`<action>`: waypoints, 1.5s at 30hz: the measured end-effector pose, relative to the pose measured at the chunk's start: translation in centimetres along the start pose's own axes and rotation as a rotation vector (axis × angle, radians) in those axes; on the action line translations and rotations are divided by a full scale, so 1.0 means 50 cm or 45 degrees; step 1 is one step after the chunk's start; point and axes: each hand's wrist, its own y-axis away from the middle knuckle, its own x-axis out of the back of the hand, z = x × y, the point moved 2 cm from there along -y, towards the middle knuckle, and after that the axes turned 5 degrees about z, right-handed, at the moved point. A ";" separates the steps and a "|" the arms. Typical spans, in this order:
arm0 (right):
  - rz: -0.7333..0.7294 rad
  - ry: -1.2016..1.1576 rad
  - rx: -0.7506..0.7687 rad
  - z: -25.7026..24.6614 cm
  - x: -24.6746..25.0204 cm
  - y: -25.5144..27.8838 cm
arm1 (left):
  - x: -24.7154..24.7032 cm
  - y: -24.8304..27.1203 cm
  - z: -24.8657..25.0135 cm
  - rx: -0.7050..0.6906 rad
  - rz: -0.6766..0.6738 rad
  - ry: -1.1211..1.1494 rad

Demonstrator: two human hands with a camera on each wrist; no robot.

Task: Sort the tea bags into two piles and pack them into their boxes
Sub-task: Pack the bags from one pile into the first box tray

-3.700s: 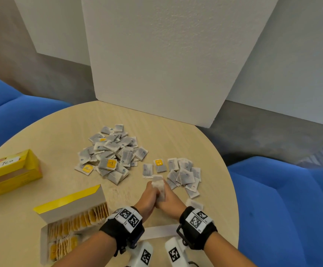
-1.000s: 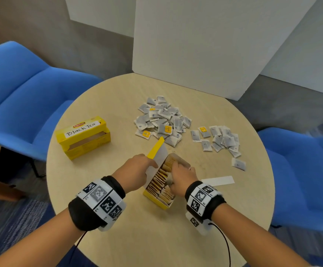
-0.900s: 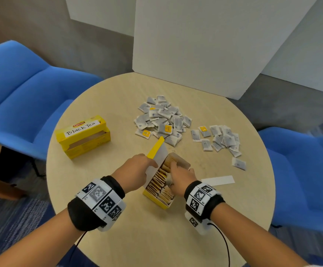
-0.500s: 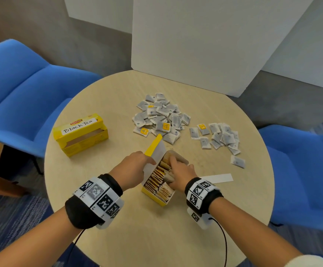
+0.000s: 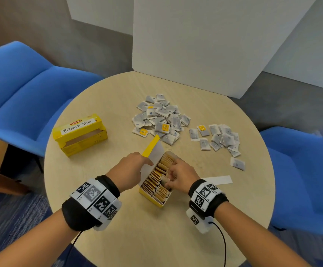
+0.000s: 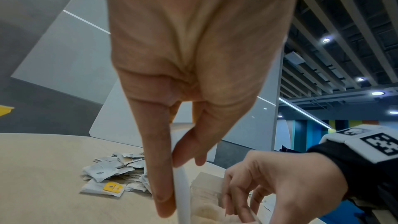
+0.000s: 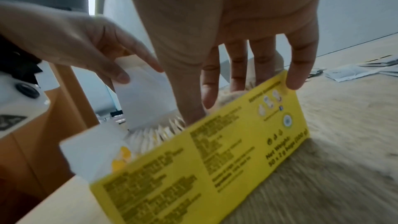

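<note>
- Black Tea box (image 5: pixel 80 134): far left on the worktop (image 5: pixel 103 224), lid ajar, well apart from both hands. Looks empty through the slot, can't confirm. Risk: grey bags end up in the wrong box, since only this one carries a label.
- left hand (image 5: pixel 127 171): thumb and forefinger pinch the raised lid flap (image 5: pixel 153 149) of the open box (image 5: pixel 153 198), holding it back. If the pinch slips, the flap likely drops over the right hand and blocks the packing.
- open box: centre near edge, crammed with tan bags (image 5: pixel 156 179) standing on edge. Light carton, so a sideways shove could skid or tip it.
- right hand (image 5: pixel 180 176): fingers mostly straight, reaching down into the rows, little finger on the outer yellow wall (image 7: pixel 215 151); grasping nothing that I can make out. Pressing hard could crumple bags or tangle tags. Rows look tight, so a late bag may ride up and stop the lid closing.
- big pile (image 5: pixel 159 118): grey bags, a few yellow tags showing, just behind the box. Not yet packed.
- small pile (image 5: pixel 217 136): right of the big one, one stray bag (image 5: pixel 237 163) close to the rim. Piles sit near each other; a sweep could remix them or knock the stray off.
- paper strip (image 5: pixel 217 180): beside the right wrist, could get dragged.
</note>
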 end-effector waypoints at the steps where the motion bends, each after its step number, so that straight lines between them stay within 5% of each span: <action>1: -0.002 -0.008 0.002 -0.001 0.005 0.003 | 0.000 0.001 0.000 0.002 0.003 -0.002; 10: -0.047 0.294 0.020 -0.013 0.016 0.010 | -0.001 0.001 -0.001 0.024 0.001 0.003; 20: 0.110 0.070 0.000 -0.003 0.027 0.010 | -0.005 0.000 -0.004 0.036 0.015 0.003; 41: 0.051 0.239 0.099 -0.017 0.005 0.009 | -0.006 0.000 -0.002 0.050 0.015 -0.015; 45: 0.038 0.081 0.063 -0.012 0.009 0.008 | -0.007 -0.001 -0.002 0.052 0.009 -0.021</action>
